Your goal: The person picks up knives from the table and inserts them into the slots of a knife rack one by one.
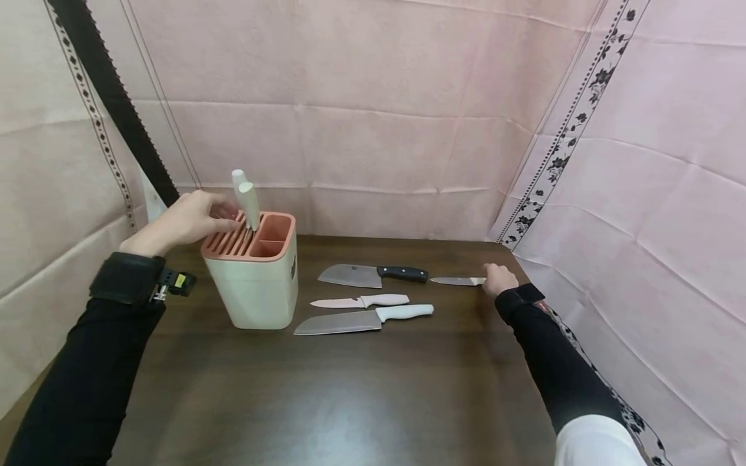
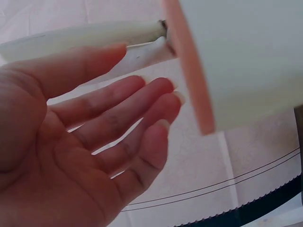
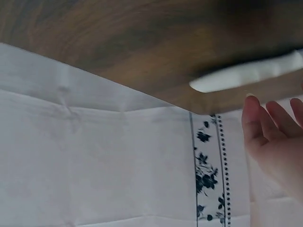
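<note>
At frame left, two handles (image 1: 250, 206) stand slotted; four knives (image 1: 350, 321) lie out; your left hand (image 1: 185, 221) and right hand (image 1: 499, 279) grip nothing.

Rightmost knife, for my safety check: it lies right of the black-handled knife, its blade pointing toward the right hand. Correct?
Not quite: the rightmost knife lies right of the black-handled knife, but the head view shows its blade pointing away from the right hand.
</note>
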`<state>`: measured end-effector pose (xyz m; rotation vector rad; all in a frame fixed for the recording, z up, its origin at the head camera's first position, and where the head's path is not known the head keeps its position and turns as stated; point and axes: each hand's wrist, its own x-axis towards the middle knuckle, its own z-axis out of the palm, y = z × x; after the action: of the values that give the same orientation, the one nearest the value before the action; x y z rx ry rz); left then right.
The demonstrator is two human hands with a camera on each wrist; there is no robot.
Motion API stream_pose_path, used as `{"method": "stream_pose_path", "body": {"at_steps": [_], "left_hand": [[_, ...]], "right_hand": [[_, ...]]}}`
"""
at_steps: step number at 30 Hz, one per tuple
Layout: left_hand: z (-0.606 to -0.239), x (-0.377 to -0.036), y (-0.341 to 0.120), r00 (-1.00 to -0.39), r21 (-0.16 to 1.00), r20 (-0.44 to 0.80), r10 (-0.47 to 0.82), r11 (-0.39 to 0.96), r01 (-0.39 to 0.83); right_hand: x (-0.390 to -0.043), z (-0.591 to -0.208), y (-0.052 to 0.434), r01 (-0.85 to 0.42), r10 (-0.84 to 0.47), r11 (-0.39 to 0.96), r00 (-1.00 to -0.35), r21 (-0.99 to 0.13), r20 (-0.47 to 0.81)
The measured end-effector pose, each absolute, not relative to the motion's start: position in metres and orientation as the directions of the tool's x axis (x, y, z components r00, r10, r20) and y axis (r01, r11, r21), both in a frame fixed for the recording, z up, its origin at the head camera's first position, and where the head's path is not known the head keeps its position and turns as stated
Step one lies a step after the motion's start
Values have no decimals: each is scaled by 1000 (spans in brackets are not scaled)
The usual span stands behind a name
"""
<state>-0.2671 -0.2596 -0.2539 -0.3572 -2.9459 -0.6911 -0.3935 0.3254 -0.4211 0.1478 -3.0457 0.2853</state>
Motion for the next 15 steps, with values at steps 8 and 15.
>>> {"method": "stream_pose_path", "body": {"at_steps": [8, 15], "left_hand": [[-241, -253, -256, -962, 381, 129, 241, 883, 272], [-236, -246, -242, -951, 374, 122, 285, 874, 310]], "right_hand": [[-400, -442, 336, -112, -101, 984, -991, -141, 84], [-400, -447, 338, -142, -128, 987, -979, -78, 157]]}}
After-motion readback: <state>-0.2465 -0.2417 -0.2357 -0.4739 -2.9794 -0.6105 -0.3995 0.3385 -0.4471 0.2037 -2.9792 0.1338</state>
